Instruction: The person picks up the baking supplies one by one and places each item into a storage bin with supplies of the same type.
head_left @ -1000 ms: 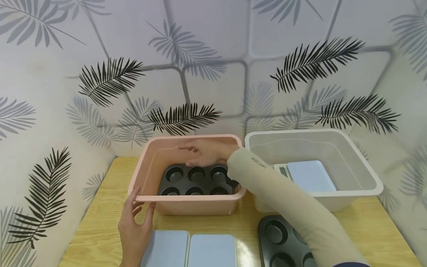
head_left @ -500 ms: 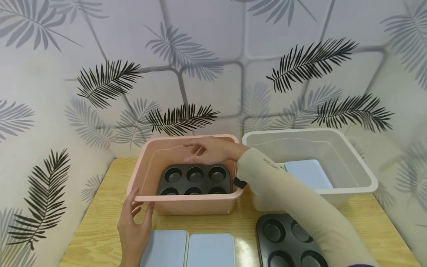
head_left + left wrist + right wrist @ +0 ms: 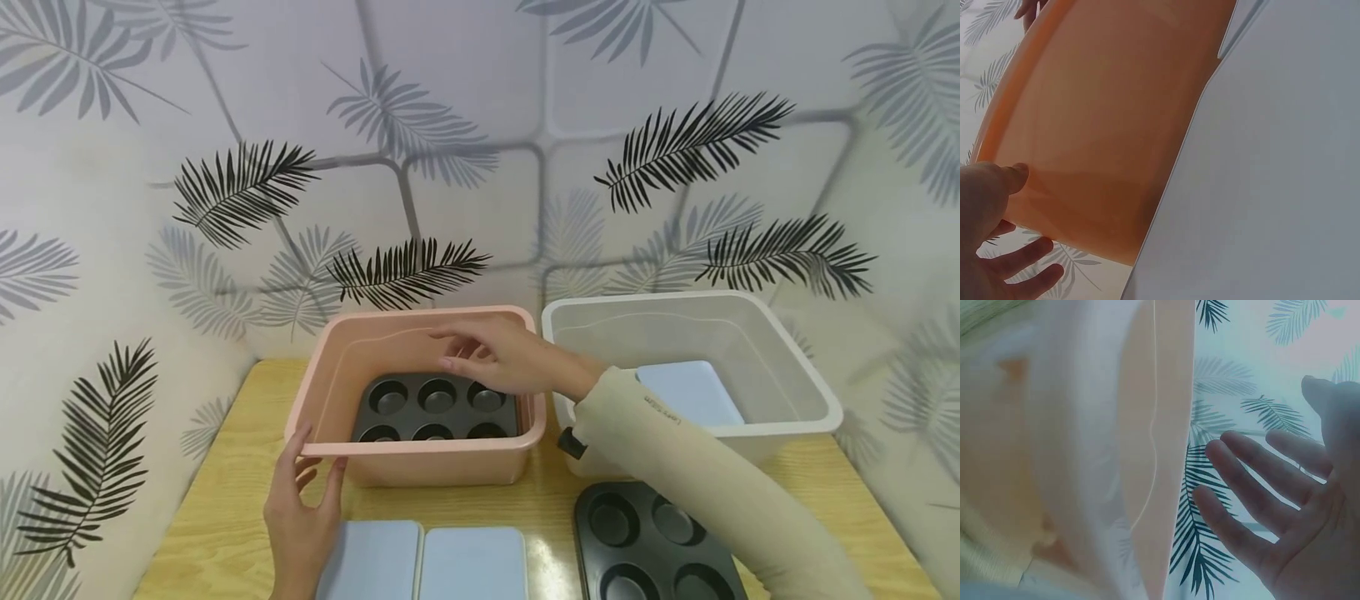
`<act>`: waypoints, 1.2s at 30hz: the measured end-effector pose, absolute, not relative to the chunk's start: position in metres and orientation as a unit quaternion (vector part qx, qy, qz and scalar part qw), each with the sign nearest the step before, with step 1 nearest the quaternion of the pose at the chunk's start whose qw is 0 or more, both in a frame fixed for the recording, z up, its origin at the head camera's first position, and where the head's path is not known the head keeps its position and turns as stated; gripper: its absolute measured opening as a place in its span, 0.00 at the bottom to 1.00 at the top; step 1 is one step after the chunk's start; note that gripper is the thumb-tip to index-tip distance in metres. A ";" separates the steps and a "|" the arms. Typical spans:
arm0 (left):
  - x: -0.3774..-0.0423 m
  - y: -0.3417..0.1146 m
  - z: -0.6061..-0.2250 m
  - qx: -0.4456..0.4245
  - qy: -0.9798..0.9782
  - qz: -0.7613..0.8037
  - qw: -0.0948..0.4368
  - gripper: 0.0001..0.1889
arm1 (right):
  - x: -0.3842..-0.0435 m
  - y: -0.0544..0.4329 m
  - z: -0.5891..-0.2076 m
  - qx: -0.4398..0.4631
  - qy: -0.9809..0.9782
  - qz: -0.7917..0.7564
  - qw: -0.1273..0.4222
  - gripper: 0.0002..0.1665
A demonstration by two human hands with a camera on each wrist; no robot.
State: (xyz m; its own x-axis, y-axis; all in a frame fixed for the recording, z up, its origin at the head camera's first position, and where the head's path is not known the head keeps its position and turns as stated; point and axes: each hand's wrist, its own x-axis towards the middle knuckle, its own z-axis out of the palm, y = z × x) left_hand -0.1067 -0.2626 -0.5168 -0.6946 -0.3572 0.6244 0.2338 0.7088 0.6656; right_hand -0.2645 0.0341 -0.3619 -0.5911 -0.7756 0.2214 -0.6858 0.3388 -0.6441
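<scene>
My left hand (image 3: 303, 521) grips the front left corner of the pink plastic tub (image 3: 427, 468). In the left wrist view the thumb (image 3: 1017, 178) lies against the tub's outer wall, with fingers at the rim. A dark muffin tin (image 3: 437, 406) lies inside the tub. Over the tub's right part hovers my right hand (image 3: 510, 358), holding nothing, its forearm reaching in from the right. The right wrist view shows that hand's fingers (image 3: 1254, 494) spread and relaxed beside the tub's rim.
A whitish tub (image 3: 795, 429) stands to the right with a pale blue kitchen scale (image 3: 690, 392) in it. Two pale blue flat slabs (image 3: 472, 562) lie in front of the pink tub. Another muffin tin (image 3: 645, 533) sits under my right forearm. A patterned wall rises behind.
My right hand has drawn back to the right and slightly up from over the muffin tin in the pink tub. The left hand has stayed at the tub's corner.
</scene>
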 end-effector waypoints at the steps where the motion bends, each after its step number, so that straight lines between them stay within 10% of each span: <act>1: -0.107 -0.263 -0.517 0.038 -0.839 -0.379 0.388 0.39 | -0.263 0.037 -0.362 -0.447 0.815 -0.364 0.057 0.28; 36: -0.107 -0.260 -0.518 0.039 -0.833 -0.385 0.396 0.39 | -0.159 0.125 -0.410 -0.504 0.800 -0.290 -0.146 0.29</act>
